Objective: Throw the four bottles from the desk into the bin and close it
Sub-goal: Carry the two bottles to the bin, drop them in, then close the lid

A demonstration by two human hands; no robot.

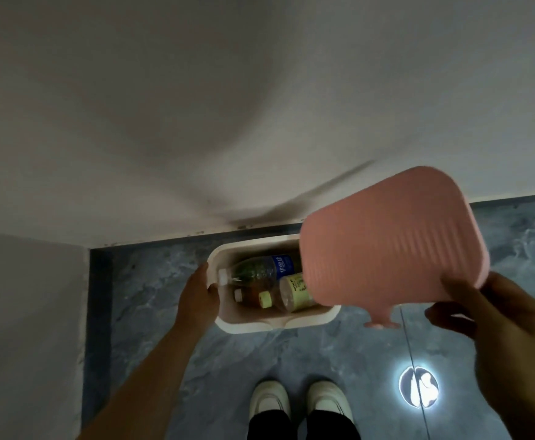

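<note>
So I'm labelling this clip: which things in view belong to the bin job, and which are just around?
Part of the job:
- white bin, open
- bottles inside it
- pink lid, held by the right hand
- left hand on the bin's rim

Just around:
- white shoes
- light reflection on the floor

Pale wall (196, 106) meets glossy blue-grey marbled floor (339, 354).

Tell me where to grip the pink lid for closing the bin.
Grip the pink lid at its near edge, coming from the person's right, as the right hand does now. The ribbed top is broad and flat with nothing to pinch; the rim beside the small tab is thin enough to clamp. That probably leaves the far edge free to lower over the white bin.
</note>
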